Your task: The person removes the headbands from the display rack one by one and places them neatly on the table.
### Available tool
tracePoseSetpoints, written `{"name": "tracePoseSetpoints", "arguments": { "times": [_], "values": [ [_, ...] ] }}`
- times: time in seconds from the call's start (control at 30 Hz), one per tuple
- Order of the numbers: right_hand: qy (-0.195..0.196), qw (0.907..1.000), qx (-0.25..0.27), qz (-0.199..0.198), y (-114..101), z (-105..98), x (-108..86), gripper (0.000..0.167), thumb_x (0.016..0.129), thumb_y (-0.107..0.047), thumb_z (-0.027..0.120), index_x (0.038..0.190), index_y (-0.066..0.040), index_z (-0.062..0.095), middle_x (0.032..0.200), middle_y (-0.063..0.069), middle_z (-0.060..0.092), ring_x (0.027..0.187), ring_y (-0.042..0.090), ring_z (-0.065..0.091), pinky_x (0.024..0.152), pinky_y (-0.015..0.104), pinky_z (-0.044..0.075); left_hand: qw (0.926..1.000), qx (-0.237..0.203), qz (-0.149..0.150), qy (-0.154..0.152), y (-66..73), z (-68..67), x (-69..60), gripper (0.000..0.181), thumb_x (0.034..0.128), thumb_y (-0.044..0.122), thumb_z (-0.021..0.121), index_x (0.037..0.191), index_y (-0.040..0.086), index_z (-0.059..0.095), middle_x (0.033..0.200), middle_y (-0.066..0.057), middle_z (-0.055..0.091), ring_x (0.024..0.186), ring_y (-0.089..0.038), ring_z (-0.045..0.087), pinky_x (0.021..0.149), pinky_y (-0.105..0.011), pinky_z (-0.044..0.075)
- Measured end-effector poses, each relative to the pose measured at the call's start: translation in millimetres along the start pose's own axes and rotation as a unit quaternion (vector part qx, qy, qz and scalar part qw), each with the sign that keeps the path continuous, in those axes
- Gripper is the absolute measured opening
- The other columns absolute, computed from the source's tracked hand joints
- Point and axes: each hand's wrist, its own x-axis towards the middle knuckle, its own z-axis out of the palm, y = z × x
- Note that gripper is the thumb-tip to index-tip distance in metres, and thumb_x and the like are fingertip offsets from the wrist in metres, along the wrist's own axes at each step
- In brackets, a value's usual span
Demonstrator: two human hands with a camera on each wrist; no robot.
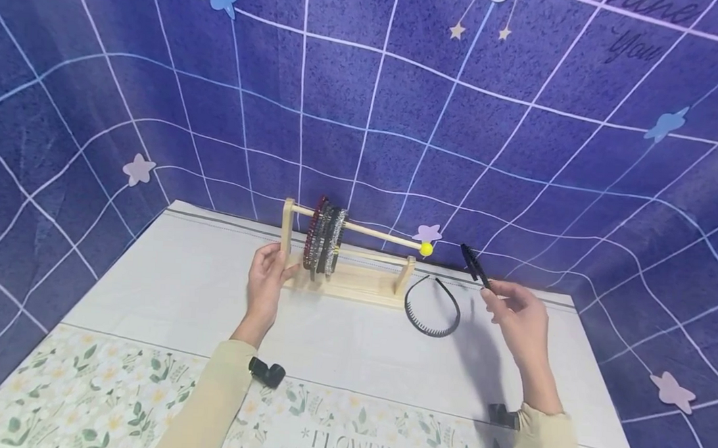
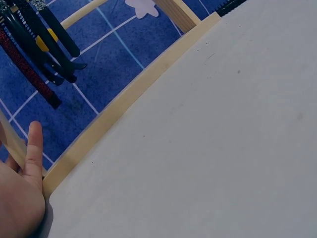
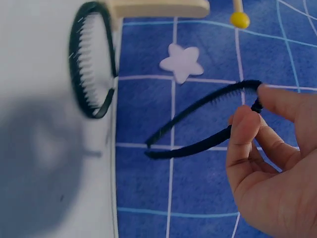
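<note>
A wooden rack (image 1: 355,288) carries several dark, glittery headbands (image 1: 324,239) and a dark red one on its left part, hanging over the rods. My left hand (image 1: 266,280) grips the base of the rack's left post, with one finger extended in the left wrist view. My right hand (image 1: 521,324) pinches a black toothed headband (image 3: 193,148) at its curved part, held in the air right of the rack, its ends pointing away from the fingers. Another black toothed headband (image 1: 431,333) lies on the white surface beside the rack's right end.
A yellow ball (image 1: 426,248) caps the upper rod's right end. Behind the white table surface (image 1: 352,345) stands a blue gridded cloth (image 1: 342,81) with stars. A floral cloth (image 1: 113,387) covers the near side.
</note>
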Motion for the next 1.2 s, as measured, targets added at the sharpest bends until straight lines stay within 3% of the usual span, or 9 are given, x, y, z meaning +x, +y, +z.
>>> {"name": "tracePoseSetpoints", "arguments": {
  "times": [0.13,0.23,0.43,0.63,1.0,1.2],
  "values": [
    [-0.003,0.9997,-0.021,0.011,10.4,-10.8,-3.8,0.03,0.099,-0.026,0.088,0.115,-0.001,0.081,0.09,-0.01,0.08,0.066,0.012,0.072,0.06,0.018,0.065,0.9999,0.01,-0.004,0.0,0.3,-0.3,-1.5,0.029,0.1178,0.027,0.058,0.141,0.011,0.052,0.138,-0.01,0.058,0.115,-0.029,0.072,0.112,-0.035,0.066],
    [-0.016,0.9991,-0.039,0.004,18.8,-20.4,-7.1,0.031,0.099,-0.028,0.089,0.116,-0.003,0.081,0.101,-0.012,0.078,0.07,0.011,0.075,0.064,0.017,0.066,0.9998,0.02,-0.008,-0.002,0.6,-0.3,-1.8,0.031,0.1177,0.029,0.058,0.143,0.011,0.051,0.138,-0.009,0.057,0.113,-0.027,0.074,0.113,-0.035,0.066],
    [-0.04,0.9963,-0.06,-0.048,38.3,-38.2,-8.9,0.026,0.094,-0.013,0.093,0.113,0.0,0.081,0.135,0.015,0.068,0.084,-0.004,0.071,0.078,0.007,0.063,0.9997,0.025,-0.006,-0.004,1.3,0.2,-0.4,0.033,0.1178,0.029,0.057,0.144,0.01,0.05,0.139,-0.01,0.057,0.117,-0.028,0.072,0.113,-0.035,0.065],
    [-0.074,0.9921,-0.072,-0.07,60.0,-54.6,-6.5,0.026,0.088,-0.007,0.096,0.108,0.001,0.082,0.149,0.029,0.064,0.08,-0.006,0.071,0.073,0.005,0.062,0.9997,0.025,-0.007,-0.003,2.1,-0.1,-0.8,0.033,0.118,0.028,0.057,0.144,0.009,0.05,0.142,-0.017,0.055,0.111,-0.023,0.074,0.111,-0.034,0.066],
    [-0.134,0.9826,-0.055,-0.116,95.1,-76.3,1.6,0.032,0.081,0.004,0.097,0.107,0.006,0.078,0.148,0.037,0.061,0.081,0.002,0.074,0.08,0.009,0.066,0.9999,0.014,-0.003,-0.002,2.7,1.4,-1.8,0.028,0.1182,0.025,0.058,0.141,0.011,0.051,0.137,-0.011,0.056,0.11,-0.023,0.073,0.109,-0.033,0.067],
    [-0.162,0.9774,-0.063,-0.12,112.3,-81.3,3.3,0.031,0.079,0.005,0.098,0.104,0.003,0.079,0.143,0.037,0.064,0.078,0.007,0.073,0.073,0.011,0.065,0.9996,0.028,-0.008,-0.003,2.9,0.5,-0.9,0.032,0.1184,0.029,0.057,0.144,0.012,0.05,0.138,-0.008,0.057,0.111,-0.024,0.074,0.113,-0.033,0.065]
  ]
}}
